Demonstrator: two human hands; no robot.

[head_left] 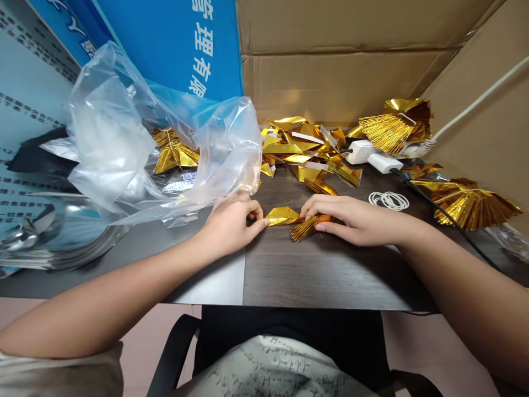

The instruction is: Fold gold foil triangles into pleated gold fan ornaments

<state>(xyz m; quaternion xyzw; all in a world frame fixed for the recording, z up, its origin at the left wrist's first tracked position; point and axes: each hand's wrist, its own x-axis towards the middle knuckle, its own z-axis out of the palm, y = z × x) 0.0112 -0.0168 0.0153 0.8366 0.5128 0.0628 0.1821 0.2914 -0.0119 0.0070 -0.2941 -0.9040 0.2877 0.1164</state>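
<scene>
A folded piece of gold foil paper (282, 215) lies on the dark wooden table (314, 270) between my hands. My left hand (232, 223) has curled fingers, and its fingertips pinch the left end of that foil piece. My right hand (351, 218) lies flat, fingers together, pressing down on the pleated right end of the foil (305, 227). Both forearms rest on the table.
A pile of folded gold foil pieces (308, 151) sits behind my hands. Finished gold fans lie at the back right (397, 128) and at the right (471, 203). White rubber bands (389, 199), white chargers (372, 156) with cables, a clear plastic bag (157, 149) and cardboard walls (343, 71) surround the spot.
</scene>
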